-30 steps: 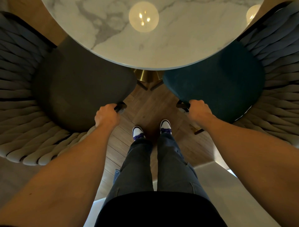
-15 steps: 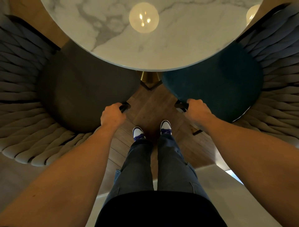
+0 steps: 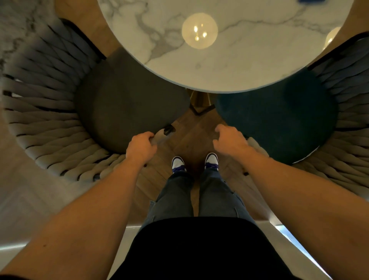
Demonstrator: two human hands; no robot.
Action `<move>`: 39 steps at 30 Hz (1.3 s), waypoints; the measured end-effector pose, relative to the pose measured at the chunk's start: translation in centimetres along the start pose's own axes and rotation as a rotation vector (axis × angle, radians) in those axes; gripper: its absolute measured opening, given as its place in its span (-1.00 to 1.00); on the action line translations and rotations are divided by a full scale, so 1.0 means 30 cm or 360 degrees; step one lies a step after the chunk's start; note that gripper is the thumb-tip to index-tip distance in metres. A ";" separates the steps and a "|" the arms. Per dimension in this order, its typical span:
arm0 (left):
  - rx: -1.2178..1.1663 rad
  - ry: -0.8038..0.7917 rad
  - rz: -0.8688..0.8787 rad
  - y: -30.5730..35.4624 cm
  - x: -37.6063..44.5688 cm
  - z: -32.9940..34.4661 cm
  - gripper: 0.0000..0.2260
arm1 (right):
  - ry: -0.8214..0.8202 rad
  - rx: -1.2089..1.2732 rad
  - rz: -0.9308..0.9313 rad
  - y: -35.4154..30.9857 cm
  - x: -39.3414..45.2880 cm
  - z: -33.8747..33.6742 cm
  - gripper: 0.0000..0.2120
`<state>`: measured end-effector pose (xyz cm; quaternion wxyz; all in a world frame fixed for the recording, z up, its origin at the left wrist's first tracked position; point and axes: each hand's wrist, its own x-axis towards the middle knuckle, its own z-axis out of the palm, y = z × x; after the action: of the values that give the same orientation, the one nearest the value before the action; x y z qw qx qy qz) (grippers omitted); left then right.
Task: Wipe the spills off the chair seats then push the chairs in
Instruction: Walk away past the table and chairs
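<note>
Grey-veined white marble table (image 3: 249, 66), grey seat (image 3: 127, 104), teal seat (image 3: 279, 120), beige woven backs.

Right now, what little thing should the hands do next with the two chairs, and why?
Probably let go and step back. Both seats, the grey seat and the teal seat, already sit partly under the marble table. The right hand looks loose, off the chair; the left hand touches the grey chair's edge.

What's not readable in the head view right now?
- Grey seat: far part hidden under the marble table.
- Teal seat: same, and too dark to check for spills.
- Blue thing on the table: cut by the top edge, blurred.
- Left hand: fingertips curl out of sight, contact with the chair unclear.
- Right hand: covers the chair edge.
</note>
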<state>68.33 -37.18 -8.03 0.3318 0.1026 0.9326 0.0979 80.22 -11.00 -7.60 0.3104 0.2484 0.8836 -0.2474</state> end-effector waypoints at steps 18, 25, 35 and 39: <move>-0.0562 0.0359 -0.0483 -0.314 -0.419 0.079 -0.92 | -0.0584 -0.0306 -0.0636 -0.459 -0.060 0.165 -0.92; -0.0863 0.0353 -0.0672 -0.525 -0.575 0.163 -0.90 | -0.0650 -0.0540 -0.0763 -0.682 -0.164 0.289 -0.94; -0.1047 0.0174 -0.0744 -1.008 -0.820 0.131 -0.88 | -0.0862 -0.0774 -0.0904 -1.189 -0.378 0.625 -0.81; -0.1075 0.0212 -0.0807 -1.166 -0.884 0.070 -0.90 | -0.0849 -0.0833 -0.1008 -1.373 -0.443 0.725 -0.79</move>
<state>85.36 -77.30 -2.51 0.2995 -0.2510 0.8633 0.3194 74.16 -58.71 -1.92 0.4874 -0.1911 0.8379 -0.1544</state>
